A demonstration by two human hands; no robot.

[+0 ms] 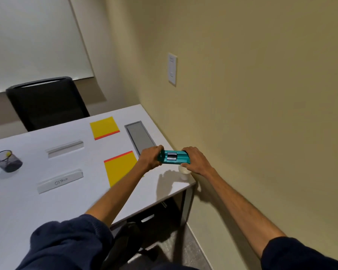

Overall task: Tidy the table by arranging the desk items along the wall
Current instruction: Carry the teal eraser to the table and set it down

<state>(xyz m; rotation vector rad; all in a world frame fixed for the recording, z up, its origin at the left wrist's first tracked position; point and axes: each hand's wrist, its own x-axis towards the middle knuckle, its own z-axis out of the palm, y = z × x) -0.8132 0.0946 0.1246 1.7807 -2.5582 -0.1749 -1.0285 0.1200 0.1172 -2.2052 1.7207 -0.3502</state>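
Note:
A teal box with silver parts inside (173, 157) is held just above the white table (27, 201), near the wall at the table's right edge. My left hand (150, 158) grips its left end and my right hand (196, 160) grips its right end. A small white cup (184, 173) stands under my right hand, partly hidden. Two yellow pads with orange edges lie on the table, one far (104, 127) and one near (121, 170). Two white name plates (65, 149) (60, 181) and a black mesh pen cup (7, 161) sit further left.
A grey cable hatch (140, 137) is set into the table along the beige wall (261, 114). A black chair (47, 103) stands at the far side under a whiteboard. Another dark chair sits below the table's near edge.

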